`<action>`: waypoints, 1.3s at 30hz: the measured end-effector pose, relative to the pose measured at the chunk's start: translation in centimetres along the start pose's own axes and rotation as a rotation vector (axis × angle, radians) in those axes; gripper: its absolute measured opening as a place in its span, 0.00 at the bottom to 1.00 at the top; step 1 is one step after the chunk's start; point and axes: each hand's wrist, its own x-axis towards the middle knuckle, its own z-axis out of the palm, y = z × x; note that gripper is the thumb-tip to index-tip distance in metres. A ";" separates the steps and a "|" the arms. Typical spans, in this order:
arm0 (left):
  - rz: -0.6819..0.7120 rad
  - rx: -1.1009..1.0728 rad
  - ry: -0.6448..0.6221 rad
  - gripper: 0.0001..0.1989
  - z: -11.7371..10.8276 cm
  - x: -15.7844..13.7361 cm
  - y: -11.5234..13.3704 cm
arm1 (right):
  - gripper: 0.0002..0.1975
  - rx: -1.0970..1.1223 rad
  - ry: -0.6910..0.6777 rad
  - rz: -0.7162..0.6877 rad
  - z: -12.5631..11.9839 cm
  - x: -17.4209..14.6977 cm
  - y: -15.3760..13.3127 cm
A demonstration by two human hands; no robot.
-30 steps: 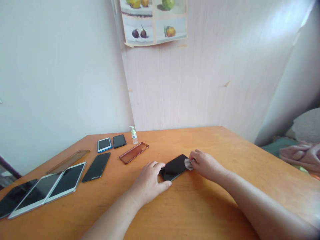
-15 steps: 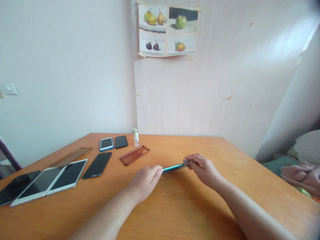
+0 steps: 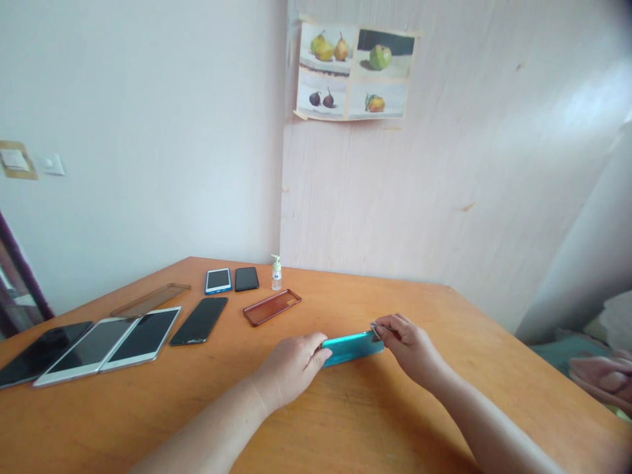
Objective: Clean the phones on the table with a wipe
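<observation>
Presently, at the middle of the orange-brown wooden counter: one flat rectangular phone with a teal back, back side showing, tilted up on its long edge between two hands.

Left hand: forearm reaching in from the lower left, palm down, knuckles up; fingertips closed on the phone's near-left end, thumb against its lower edge. The grip is clamped on that end.

Right hand: forearm coming in from the lower right, wrist slightly bent, fingers curled; thumb and forefinger pinched at the phone's far-right corner. A small grey scrap or tool shows at those fingertips (too small to identify).

Elsewhere on the counter, well apart to the left:
- reddish-brown translucent phone case, lying open side up;
- small clear pump bottle with white top, upright, just behind the case;
- small black phone beside a blue-edged phone with pale screen;
- long black phone, face up;
- brownish translucent case;
- two white-framed tablets, side by side and touching;
- dark tablet at the far left edge.

On the wall: paper print of four fruit pictures.
</observation>
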 end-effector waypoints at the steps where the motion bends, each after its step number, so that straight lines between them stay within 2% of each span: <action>1: -0.002 0.010 -0.006 0.11 0.0 0.0 0.0 | 0.15 0.010 0.015 0.013 0.0 0.0 0.1; 8: -0.022 0.015 -0.016 0.12 0.0 -0.1 0.3 | 0.17 0.126 0.227 0.179 -0.3 0.2 0.5; 15: -0.022 -0.008 -0.018 0.12 0.0 -0.1 0.6 | 0.20 0.292 0.149 0.215 0.5 0.0 0.2; 22: -0.013 -0.014 -0.008 0.11 0.2 -0.1 0.6 | 0.16 0.135 0.183 0.224 0.9 0.3 1.7; 27: -0.004 -0.030 -0.009 0.11 0.3 -0.2 0.6 | 0.15 0.018 0.217 0.168 0.6 0.5 1.5; 32: 0.005 -0.037 -0.014 0.11 0.4 -0.3 0.5 | 0.12 -0.085 0.172 0.051 0.3 0.2 0.2; 35: -0.001 -0.039 -0.025 0.11 0.4 -0.3 0.5 | 0.10 -0.144 0.157 -0.015 1.0 -0.3 -0.6; 39: 0.003 -0.052 -0.020 0.10 0.6 -0.3 0.4 | 0.09 -0.112 0.120 -0.097 2.3 -1.1 -1.9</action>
